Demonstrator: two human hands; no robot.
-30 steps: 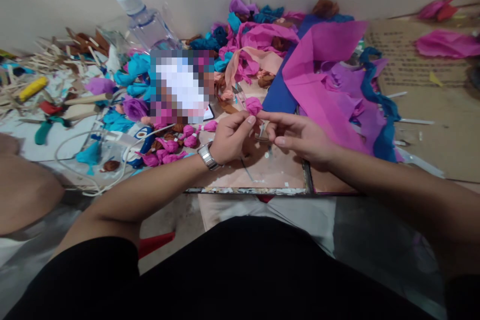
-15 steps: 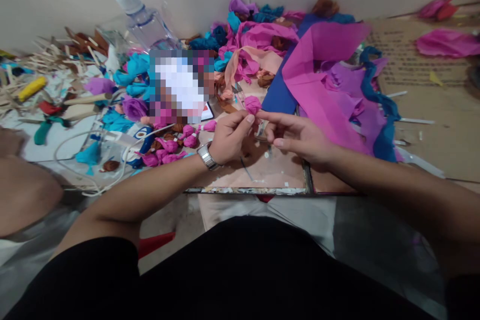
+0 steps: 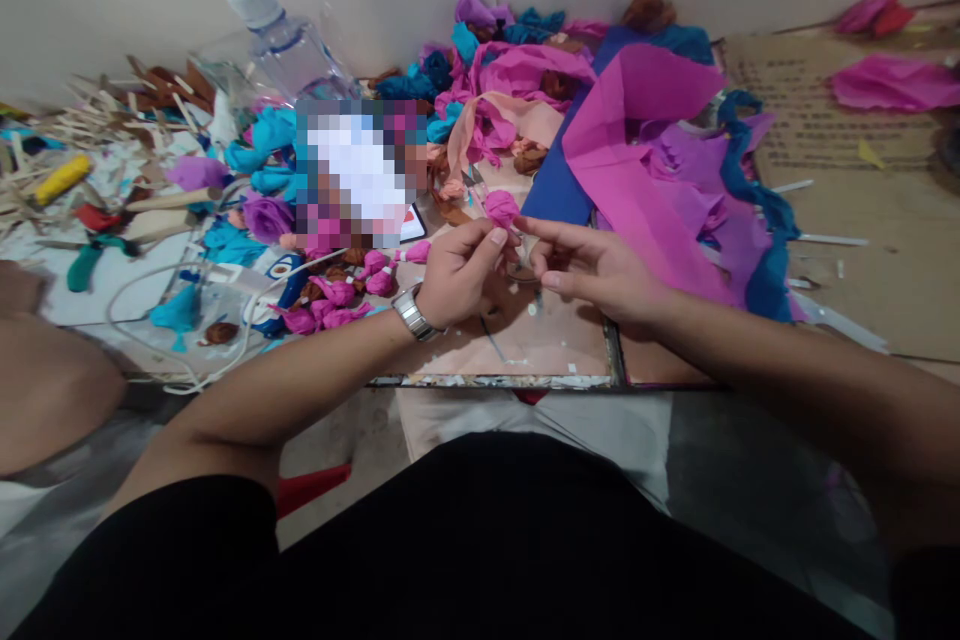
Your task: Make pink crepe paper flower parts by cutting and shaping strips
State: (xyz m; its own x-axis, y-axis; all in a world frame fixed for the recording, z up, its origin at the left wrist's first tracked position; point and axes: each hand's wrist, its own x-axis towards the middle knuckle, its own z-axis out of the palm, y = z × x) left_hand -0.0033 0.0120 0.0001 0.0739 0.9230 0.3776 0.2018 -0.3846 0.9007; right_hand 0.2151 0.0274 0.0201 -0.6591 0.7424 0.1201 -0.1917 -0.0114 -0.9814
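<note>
Pink crepe paper, gathered into a round bud (image 3: 501, 208), is sitting between the two hands as the clock's centre. The left hand (image 3: 466, 272) is coming in from 8 o'clock; its thumb and forefinger are closing on the base of the bud – the base itself is being covered by them. The right hand (image 3: 600, 272) is entering from 4 o'clock, index finger reaching straight to the bud's edge, thumb standing apart below and the other fingers curling. Whether that fingertip is pressing or just lying beside the paper, cannot tell; whether those curled fingers are gripping anything, also cannot tell. Something translucent is showing between the hands, too blurred to name.

A wristwatch (image 3: 415, 312) is circling the left wrist. At 8 o'clock, finished-looking pink buds (image 3: 334, 292) are lying in a heap, partly hidden by the forearm. Toward 10 o'clock, a pixelated patch is masking a flat object (image 3: 412, 223), only its dark-edged corner showing clearly; a clear bottle (image 3: 289, 50) is leaning behind, its base hidden. Between 1 and 2 o'clock, a blue sheet (image 3: 566, 165) is running under a pink strip (image 3: 607, 160). At 3 o'clock, cardboard (image 3: 885, 270) is extending out of frame, its lettering illegible. Between 8 and 9 o'clock, another person's bare limb (image 3: 56, 380) is being cut off by the left edge – arm or leg, cannot tell.
</note>
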